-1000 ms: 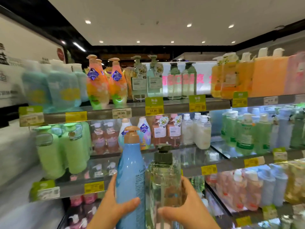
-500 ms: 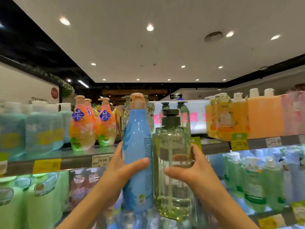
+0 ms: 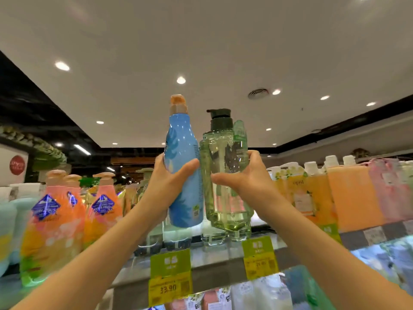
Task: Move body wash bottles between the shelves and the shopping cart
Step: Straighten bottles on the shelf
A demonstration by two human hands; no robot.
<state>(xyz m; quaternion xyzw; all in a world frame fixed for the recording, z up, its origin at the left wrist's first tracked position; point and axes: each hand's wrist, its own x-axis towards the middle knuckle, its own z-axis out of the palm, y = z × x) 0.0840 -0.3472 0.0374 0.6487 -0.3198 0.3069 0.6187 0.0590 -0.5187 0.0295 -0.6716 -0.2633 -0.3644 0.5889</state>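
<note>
You face a top shelf (image 3: 214, 268) whose front edge carries green and yellow price tags (image 3: 170, 277), one reading 33.90. Above it spreads a white ceiling (image 3: 201, 41) with recessed spotlights and a round vent (image 3: 258, 93) at 1 o'clock. Orange pump bottles (image 3: 55, 222) stand at 9 o'clock, orange refill pouches (image 3: 348, 195) at 3 o'clock.

Your left hand (image 3: 166, 184) grips the blue body wash bottle (image 3: 182, 166) around its middle, thumb across the front, fingers wrapped behind. Your right hand (image 3: 243, 180) is curled round the clear green pump bottle (image 3: 225, 175). Both bottles are held upright above the shelf at centre, sides touching, bases just over the shelf's clear bottles.
</note>
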